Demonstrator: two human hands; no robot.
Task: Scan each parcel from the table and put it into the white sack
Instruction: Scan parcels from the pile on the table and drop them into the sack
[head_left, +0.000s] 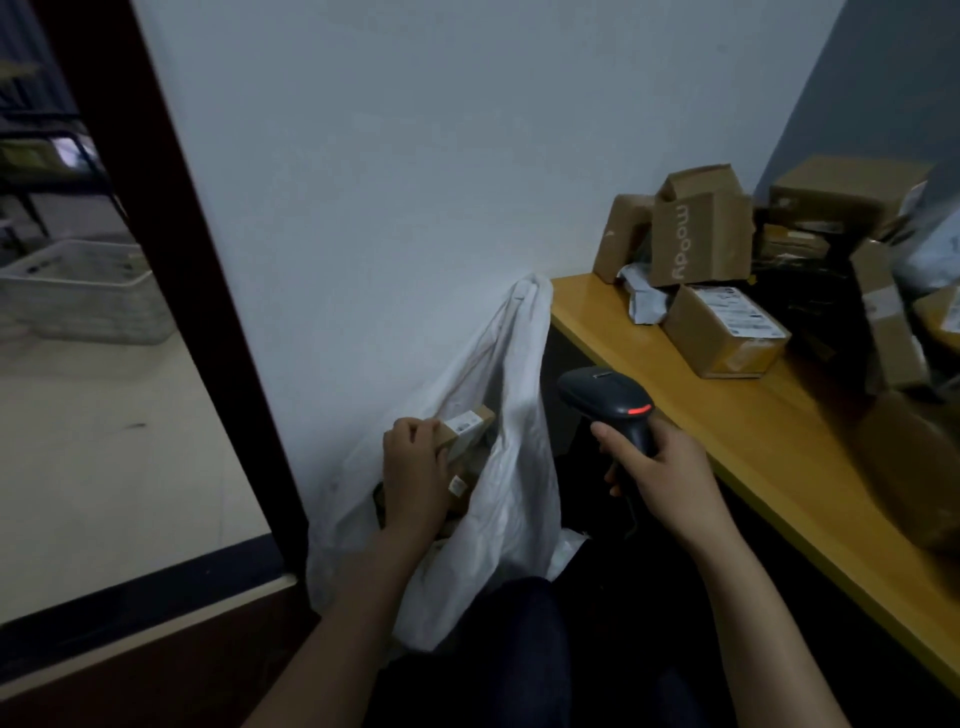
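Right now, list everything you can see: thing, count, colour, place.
white sack: one, white, against the wall at the table's left end, mouth open
small parcel: one, brown with a white label, at the sack's mouth
scanner: one, black with a red light, between sack and table
table: one, yellow wood, right
parcels on the table: a pile, too many to count, mostly brown boxes, some pale mailers
crate: one, pale, on the floor far left
door frame: one, dark brown, left
wall: white, behind the sack
left hand: grips the small parcel
right hand: grips the scanner
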